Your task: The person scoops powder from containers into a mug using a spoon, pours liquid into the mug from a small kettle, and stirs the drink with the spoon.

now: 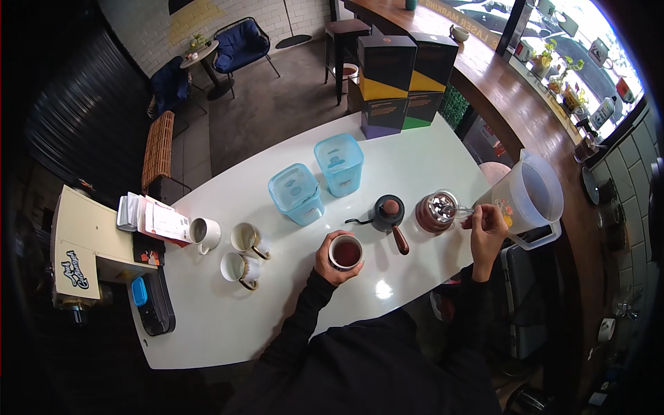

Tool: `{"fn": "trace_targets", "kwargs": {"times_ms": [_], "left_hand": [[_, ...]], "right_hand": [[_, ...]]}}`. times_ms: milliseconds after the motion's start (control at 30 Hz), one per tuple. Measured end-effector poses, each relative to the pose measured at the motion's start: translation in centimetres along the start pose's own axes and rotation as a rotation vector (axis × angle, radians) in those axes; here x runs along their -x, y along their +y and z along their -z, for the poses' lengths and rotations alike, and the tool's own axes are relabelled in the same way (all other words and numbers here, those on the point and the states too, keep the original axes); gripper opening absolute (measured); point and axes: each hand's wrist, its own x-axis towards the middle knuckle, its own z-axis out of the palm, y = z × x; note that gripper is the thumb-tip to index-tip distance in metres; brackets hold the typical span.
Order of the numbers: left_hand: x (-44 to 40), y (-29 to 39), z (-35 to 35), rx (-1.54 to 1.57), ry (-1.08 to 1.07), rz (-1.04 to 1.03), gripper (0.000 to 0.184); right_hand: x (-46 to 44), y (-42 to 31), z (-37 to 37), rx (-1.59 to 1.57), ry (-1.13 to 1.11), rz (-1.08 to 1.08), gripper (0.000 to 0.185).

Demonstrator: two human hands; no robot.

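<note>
A cup of dark reddish liquid (345, 252) stands upright in my left hand (330, 265), whose fingers wrap round its side. My right hand (486, 228) pinches the thin metal handle of a spoon (465, 210). The spoon's far end is over a glass vessel (436, 212) of reddish-brown liquid with a shiny metallic top. Between the two hands sits a small black kettle (388, 212) with a thin spout and a wooden handle. Just right of my right hand is a large translucent pitcher (529, 197).
Two blue containers (294, 194) (339, 164) stand behind the cup. Several white mugs (243, 238) are at the left. Stacked boxes (387, 69) occupy the table's far end. A black tray (158, 304) and a cream machine (93, 252) are at the left edge.
</note>
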Motion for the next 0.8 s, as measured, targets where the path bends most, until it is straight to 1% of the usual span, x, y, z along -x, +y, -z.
{"fn": "trace_targets", "kwargs": {"times_ms": [67,133,167,233,467,533,667,733,800], "left_hand": [[-0.1,0.0,-0.2,-0.007,-0.012,-0.009,0.072],[-0.2,0.0,-0.5,-0.005,-0.014,-0.009,0.072],[-0.1,0.0,-0.6,-0.004,-0.013,-0.01,0.072],[-0.2,-0.1,-0.7,-0.012,-0.011,-0.018,0.073],[0.0,0.0,-0.8,0.011,-0.027,0.034,0.072],[0.0,0.0,-0.8,0.016,-0.024,0.042,0.072],[0.1,-0.2,-0.9,0.021,-0.026,0.048,0.072],[0.1,-0.1,-0.7,0.019,-0.023,0.063,0.072],[0.1,-0.2,-0.8,0.05,-0.034,0.069,0.072]], "right_hand": [[0.2,0.3,0.1,-0.057,0.038,-0.023,0.009],[0.0,0.8,0.4,-0.163,0.096,0.002,0.013],[0.0,0.9,0.4,-0.162,0.098,-0.002,0.013],[-0.2,1.1,0.5,-0.192,0.156,0.041,0.021],[-0.1,0.5,1.0,-0.21,0.234,0.047,0.02],[0.2,-0.2,0.9,-0.204,0.296,0.057,0.021],[2.0,-2.4,-0.5,-0.258,0.207,0.092,0.02],[3.5,-4.3,-2.4,-0.274,0.153,0.07,0.02],[4.9,-5.3,-4.2,-0.293,-0.012,0.052,0.02]]}}
